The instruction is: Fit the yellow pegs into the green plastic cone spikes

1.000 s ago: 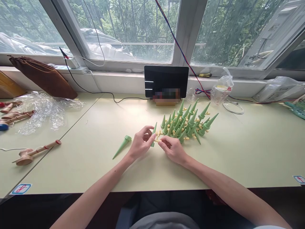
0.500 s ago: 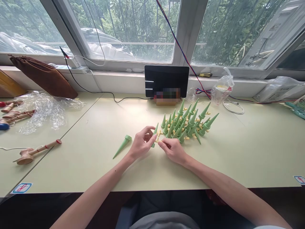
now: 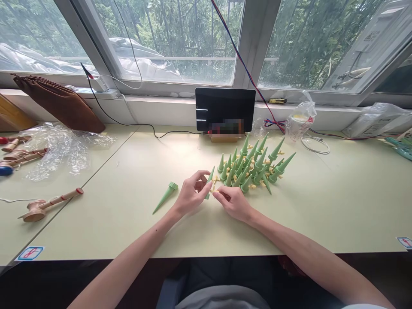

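My left hand (image 3: 190,195) pinches a green cone-shaped spike (image 3: 209,180) near the middle of the pale green table (image 3: 322,206). My right hand (image 3: 233,201) is closed beside it, its fingertips pinching a small yellow piece (image 3: 213,189) at the side of that spike. Just behind both hands lies a pile of several green spikes (image 3: 254,167) with yellow fittings. One loose green spike (image 3: 165,197) lies on the table to the left of my left hand.
A dark tablet (image 3: 224,110) stands at the back by the windowsill. Wooden kendama toys (image 3: 48,205) and crumpled clear plastic (image 3: 61,148) lie at the left, a brown pouch (image 3: 58,104) behind them. A plastic bag (image 3: 299,118) and cables sit at the back right.
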`<state>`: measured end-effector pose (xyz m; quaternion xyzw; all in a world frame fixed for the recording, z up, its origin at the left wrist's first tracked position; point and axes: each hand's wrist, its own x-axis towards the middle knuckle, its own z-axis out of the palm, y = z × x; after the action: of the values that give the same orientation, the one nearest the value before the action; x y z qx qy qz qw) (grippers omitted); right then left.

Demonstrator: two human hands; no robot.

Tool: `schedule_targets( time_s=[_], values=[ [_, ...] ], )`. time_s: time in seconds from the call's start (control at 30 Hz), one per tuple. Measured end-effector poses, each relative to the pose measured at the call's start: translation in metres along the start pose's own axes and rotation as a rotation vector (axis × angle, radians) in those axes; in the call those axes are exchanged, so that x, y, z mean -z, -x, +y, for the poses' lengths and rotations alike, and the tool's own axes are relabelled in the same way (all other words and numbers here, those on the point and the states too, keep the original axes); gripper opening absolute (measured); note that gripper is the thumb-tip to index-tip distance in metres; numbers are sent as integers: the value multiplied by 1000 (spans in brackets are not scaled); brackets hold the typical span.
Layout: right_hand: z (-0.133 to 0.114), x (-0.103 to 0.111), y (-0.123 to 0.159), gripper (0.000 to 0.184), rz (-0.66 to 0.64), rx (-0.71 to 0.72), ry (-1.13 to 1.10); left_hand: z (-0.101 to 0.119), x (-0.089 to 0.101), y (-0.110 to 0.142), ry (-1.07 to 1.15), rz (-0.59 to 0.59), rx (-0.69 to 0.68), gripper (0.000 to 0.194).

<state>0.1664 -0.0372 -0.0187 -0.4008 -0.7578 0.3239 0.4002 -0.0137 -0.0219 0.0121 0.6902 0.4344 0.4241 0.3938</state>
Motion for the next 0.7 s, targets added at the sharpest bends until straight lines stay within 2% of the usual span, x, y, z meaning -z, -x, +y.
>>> schedule_targets(
  time_s=[0.17, 0.37, 0.6, 0.7],
  values=[
    [2, 0, 1, 43, -14, -23, -1, 0, 0, 0, 9, -7, 6, 25],
    [-1, 0, 2, 25, 8, -33, -50, -2, 0, -1, 2, 17, 20, 26],
    [1, -1, 1, 41, -4, -2, -25, -3, -1, 0, -8, -16, 11, 26],
    [3, -2, 1, 40, -4, -16, -31, -3, -1, 0, -4, -13, 6, 25]
  ],
)
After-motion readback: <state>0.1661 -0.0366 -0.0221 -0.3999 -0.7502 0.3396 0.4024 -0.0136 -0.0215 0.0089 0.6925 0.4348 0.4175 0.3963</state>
